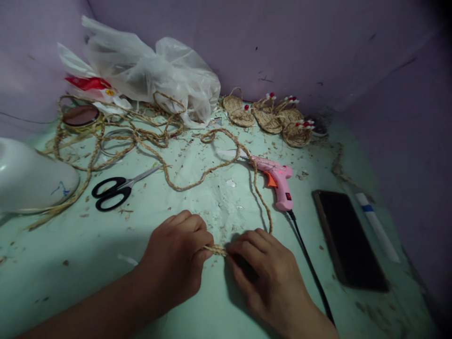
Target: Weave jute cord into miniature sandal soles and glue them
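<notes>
Between my two hands, low in the middle of the head view, runs a short folded piece of braided straw cord. My left hand is closed, pinching its left end between thumb and fingers. The right end sits in the closed fingers of my right hand. From above my right hand the long braided cord winds back across the table to a loose tangle at the left. Part of the piece is hidden by my fingers.
A pink glue gun lies beyond my right hand, its black cable trailing forward. Black-handled scissors, a white bottle, a phone and a white pen surround the hands. Behind are plastic bags and several beaded woven pieces.
</notes>
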Tool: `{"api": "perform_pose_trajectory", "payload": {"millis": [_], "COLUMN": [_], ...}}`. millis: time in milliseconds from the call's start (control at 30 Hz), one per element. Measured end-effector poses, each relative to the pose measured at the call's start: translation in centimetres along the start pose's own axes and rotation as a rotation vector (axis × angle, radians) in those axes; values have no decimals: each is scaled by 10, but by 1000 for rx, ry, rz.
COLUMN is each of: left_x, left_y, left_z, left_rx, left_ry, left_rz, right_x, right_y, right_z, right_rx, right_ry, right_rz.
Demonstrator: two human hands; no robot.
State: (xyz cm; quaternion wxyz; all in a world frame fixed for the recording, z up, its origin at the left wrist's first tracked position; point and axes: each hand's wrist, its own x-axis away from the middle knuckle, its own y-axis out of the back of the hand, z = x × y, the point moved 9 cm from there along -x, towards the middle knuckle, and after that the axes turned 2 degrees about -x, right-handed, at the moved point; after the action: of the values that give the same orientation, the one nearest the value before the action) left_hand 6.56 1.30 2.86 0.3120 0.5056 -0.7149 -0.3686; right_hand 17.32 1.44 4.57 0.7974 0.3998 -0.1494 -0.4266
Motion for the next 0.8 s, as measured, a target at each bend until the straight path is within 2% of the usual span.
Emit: {"api": "perform_pose_trajectory", "payload": {"millis": [133, 267, 367, 500, 667, 800], "left_x": [0, 0, -1, -1, 0, 1], "left_y": [0, 2, 8, 18, 12, 8], "left_z": [-2, 2, 13, 20, 15, 10], "left_rx": [4, 31, 156, 305, 202, 132], "left_ry": [-10, -4, 5, -47, -56, -56], "left_rz": [-28, -23, -13, -60, -58, -39], "right_x": [-1, -5, -7, -7, -10, -11], "right_y": [0, -7, -8, -6, -8, -10], "right_z": [-1, 0, 1, 1, 1, 3], "right_rx": [-46, -23, -3, -38, -72, -15], "right_ry": [-34, -34, -16, -20, -59, -95], "right_rz": [-40, -14, -41, -82, -121, -154]}}
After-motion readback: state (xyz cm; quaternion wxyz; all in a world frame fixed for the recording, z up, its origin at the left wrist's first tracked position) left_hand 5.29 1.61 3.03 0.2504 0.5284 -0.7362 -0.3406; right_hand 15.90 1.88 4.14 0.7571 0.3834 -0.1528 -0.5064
